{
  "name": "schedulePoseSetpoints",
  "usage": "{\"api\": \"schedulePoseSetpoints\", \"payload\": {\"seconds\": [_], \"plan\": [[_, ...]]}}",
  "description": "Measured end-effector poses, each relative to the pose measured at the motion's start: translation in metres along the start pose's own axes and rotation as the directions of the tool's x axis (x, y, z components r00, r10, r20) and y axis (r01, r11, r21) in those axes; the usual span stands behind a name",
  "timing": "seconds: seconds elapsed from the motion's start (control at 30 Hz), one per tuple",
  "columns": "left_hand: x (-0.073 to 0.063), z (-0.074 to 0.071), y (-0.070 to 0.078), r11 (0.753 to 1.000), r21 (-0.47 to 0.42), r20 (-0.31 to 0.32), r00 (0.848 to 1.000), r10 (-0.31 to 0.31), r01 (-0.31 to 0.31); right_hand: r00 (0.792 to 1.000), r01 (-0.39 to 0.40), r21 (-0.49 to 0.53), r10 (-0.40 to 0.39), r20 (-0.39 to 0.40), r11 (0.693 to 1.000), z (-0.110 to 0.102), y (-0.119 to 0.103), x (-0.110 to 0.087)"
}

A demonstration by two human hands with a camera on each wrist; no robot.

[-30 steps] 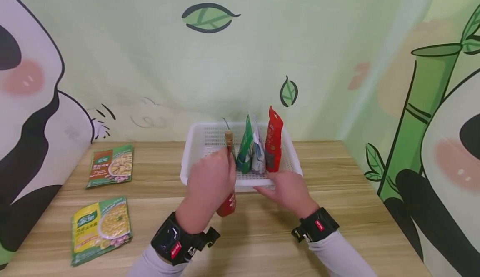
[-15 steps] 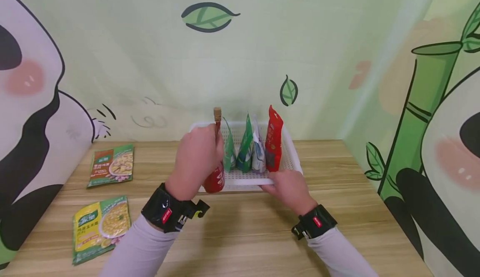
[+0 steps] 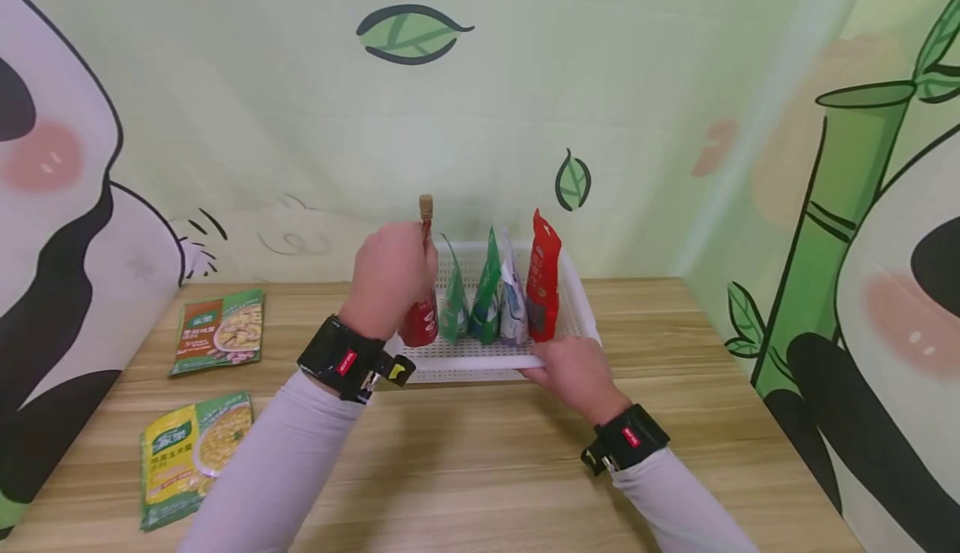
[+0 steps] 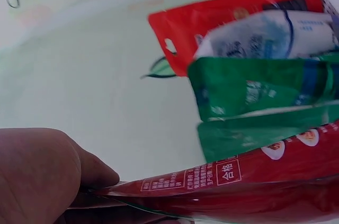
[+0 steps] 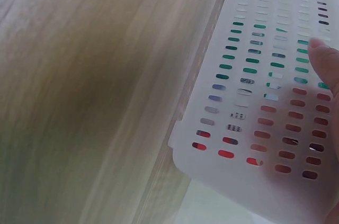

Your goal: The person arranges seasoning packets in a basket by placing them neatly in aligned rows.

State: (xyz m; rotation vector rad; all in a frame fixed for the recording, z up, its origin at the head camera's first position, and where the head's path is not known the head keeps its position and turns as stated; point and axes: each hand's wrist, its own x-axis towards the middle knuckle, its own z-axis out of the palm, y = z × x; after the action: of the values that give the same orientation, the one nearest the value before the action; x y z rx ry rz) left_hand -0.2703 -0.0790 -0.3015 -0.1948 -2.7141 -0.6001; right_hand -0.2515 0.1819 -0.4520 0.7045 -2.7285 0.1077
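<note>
My left hand (image 3: 390, 276) pinches the top edge of a red packet (image 4: 249, 189), which hangs upright at the left end of a white plastic basket (image 3: 480, 363). Two green packets (image 3: 454, 307) (image 3: 486, 303), a white and blue packet (image 3: 513, 307) and a red packet (image 3: 543, 282) stand in a row inside the basket. My right hand (image 3: 576, 374) grips the front rim near the right corner. In the right wrist view its thumb (image 5: 324, 60) lies against the slotted outer wall. Whether the held packet touches the basket floor is hidden.
On the wooden table, left of the basket, lie a brown and green food packet (image 3: 217, 332) and a yellow and green one (image 3: 197, 457). A printed backdrop (image 3: 480, 120) rises behind the table's far edge. The left forearm (image 3: 277, 461) partly covers the yellow packet.
My left hand has lifted the red packet and carried it left and away from me, from in front of the basket to over its left end. My right hand keeps its place on the rim.
</note>
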Motion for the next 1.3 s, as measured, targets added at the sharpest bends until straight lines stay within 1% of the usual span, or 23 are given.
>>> {"api": "schedulePoseSetpoints", "payload": {"seconds": [0.07, 0.17, 0.3, 0.43, 0.53, 0.73, 0.8, 0.97, 1.07, 1.2, 1.3], "plan": [[0.006, 0.004, -0.002, 1.0, 0.014, -0.006, 1.0, -0.005, 0.005, 1.0, 0.006, -0.004, -0.006, -0.005, 1.0, 0.001, 0.001, 0.0], [0.014, 0.011, -0.006, 0.999, 0.029, 0.003, 1.0, -0.027, 0.027, 1.0, 0.017, -0.01, -0.017, -0.014, 1.0, 0.002, 0.001, 0.001], [0.025, 0.026, -0.013, 0.997, 0.022, 0.055, 0.996, -0.072, 0.071, 0.999, 0.023, -0.014, -0.023, -0.023, 1.0, 0.003, 0.003, 0.0], [0.033, 0.04, -0.022, 0.994, -0.014, 0.104, 0.989, -0.107, 0.109, 0.998, 0.033, -0.022, -0.034, -0.044, 0.999, 0.004, 0.003, 0.0], [0.036, 0.047, -0.026, 0.991, -0.035, 0.119, 0.985, -0.125, 0.13, 0.997, 0.042, -0.028, -0.044, -0.063, 0.999, 0.003, 0.003, 0.0], [0.04, 0.06, -0.03, 0.987, -0.054, 0.103, 0.984, -0.143, 0.149, 0.998, 0.035, -0.027, -0.037, -0.057, 0.999, 0.003, 0.002, -0.001], [0.041, 0.063, -0.031, 0.986, -0.068, 0.107, 0.983, -0.147, 0.155, 0.998, 0.031, -0.028, -0.033, -0.062, 0.999, 0.003, 0.002, -0.001], [0.042, 0.073, -0.036, 0.977, -0.114, 0.154, 0.974, -0.165, 0.183, 0.995, 0.04, -0.039, -0.043, -0.085, 0.998, 0.004, 0.001, -0.001], [0.042, 0.079, -0.04, 0.973, -0.131, 0.168, 0.972, -0.167, 0.19, 0.995, 0.039, -0.046, -0.043, -0.085, 0.998, 0.005, 0.001, -0.001], [0.042, 0.086, -0.045, 0.973, -0.132, 0.156, 0.973, -0.168, 0.189, 0.996, 0.035, -0.046, -0.039, -0.079, 0.998, 0.005, 0.002, -0.002], [0.043, 0.089, -0.048, 0.972, -0.138, 0.146, 0.975, -0.168, 0.188, 0.996, 0.037, -0.047, -0.041, -0.081, 0.998, 0.005, 0.002, -0.002]]}}
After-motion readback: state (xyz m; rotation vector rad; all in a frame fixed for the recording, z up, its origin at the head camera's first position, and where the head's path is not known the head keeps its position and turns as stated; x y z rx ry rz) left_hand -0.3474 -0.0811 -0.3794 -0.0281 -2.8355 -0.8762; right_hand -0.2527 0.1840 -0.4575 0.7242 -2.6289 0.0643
